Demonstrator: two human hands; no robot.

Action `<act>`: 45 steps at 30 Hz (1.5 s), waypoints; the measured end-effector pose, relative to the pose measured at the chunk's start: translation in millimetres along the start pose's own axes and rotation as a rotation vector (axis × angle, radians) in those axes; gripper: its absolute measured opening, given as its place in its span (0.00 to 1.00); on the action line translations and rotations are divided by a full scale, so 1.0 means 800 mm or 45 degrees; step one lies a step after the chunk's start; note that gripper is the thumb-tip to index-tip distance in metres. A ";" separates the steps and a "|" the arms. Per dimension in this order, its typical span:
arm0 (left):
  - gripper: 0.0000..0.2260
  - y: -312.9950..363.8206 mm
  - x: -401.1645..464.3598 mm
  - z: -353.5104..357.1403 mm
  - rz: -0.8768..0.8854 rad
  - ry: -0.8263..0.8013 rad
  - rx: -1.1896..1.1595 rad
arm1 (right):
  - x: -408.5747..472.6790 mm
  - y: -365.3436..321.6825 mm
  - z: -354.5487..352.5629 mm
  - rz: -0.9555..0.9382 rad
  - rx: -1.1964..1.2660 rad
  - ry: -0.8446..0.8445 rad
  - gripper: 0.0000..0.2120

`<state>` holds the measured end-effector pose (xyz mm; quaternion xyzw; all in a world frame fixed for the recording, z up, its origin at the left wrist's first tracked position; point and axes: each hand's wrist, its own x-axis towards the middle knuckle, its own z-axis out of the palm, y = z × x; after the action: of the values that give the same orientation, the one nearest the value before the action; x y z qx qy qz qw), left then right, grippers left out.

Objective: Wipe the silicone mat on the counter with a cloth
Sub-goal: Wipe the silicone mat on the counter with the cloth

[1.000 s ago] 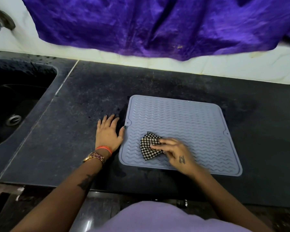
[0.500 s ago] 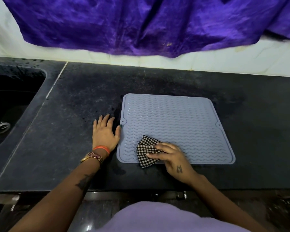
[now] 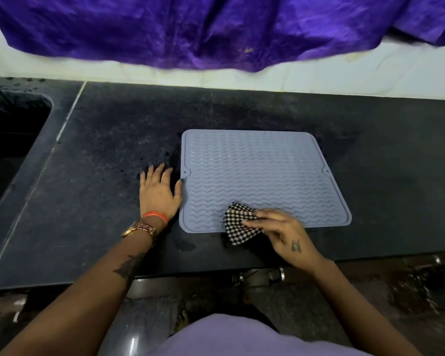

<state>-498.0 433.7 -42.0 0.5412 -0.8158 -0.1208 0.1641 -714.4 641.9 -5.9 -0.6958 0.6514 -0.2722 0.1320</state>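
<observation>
Dark stone counter (image 3: pixel 108 201) is seen from the head view, backed by a white wall at twelve o'clock over which a purple cloth (image 3: pixel 190 29) is draped. At nine o'clock a black sink (image 3: pixel 10 140) is set into the counter. A grey-blue ridged mat (image 3: pixel 257 176) lies flat near the centre. At its six o'clock edge a black-and-white checked rag (image 3: pixel 238 222) is pressed down, partly on the mat and partly overhanging onto the counter, and is pinched under the curled fingers of the right hand (image 3: pixel 280 232). The left hand (image 3: pixel 159 194) is laid flat on the counter at the mat's nine o'clock side, fingers spread and straight, thumb touching the mat's edge. A watch (image 3: pixel 140 230) and an orange band (image 3: pixel 156 216) are worn on that wrist.
</observation>
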 end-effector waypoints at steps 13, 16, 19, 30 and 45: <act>0.22 0.009 -0.003 0.000 0.039 0.014 0.097 | -0.033 0.039 -0.031 -0.014 0.006 0.085 0.18; 0.25 0.012 -0.003 -0.003 0.051 -0.001 0.119 | -0.032 0.052 -0.032 -0.070 -0.045 -0.030 0.17; 0.24 0.014 -0.001 -0.004 0.101 -0.022 0.137 | -0.014 0.062 -0.050 0.026 0.159 -0.017 0.19; 0.24 0.023 0.003 0.000 0.107 -0.023 0.046 | 0.006 0.086 -0.046 0.030 -0.050 -0.146 0.19; 0.20 0.064 0.030 0.011 0.196 -0.030 -0.082 | 0.076 0.117 -0.063 0.124 0.105 -0.061 0.25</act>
<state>-552.9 431.6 -27.5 0.4698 -0.8526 -0.1405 0.1806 -820.2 580.4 -2.4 -0.6636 0.6695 -0.2751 0.1892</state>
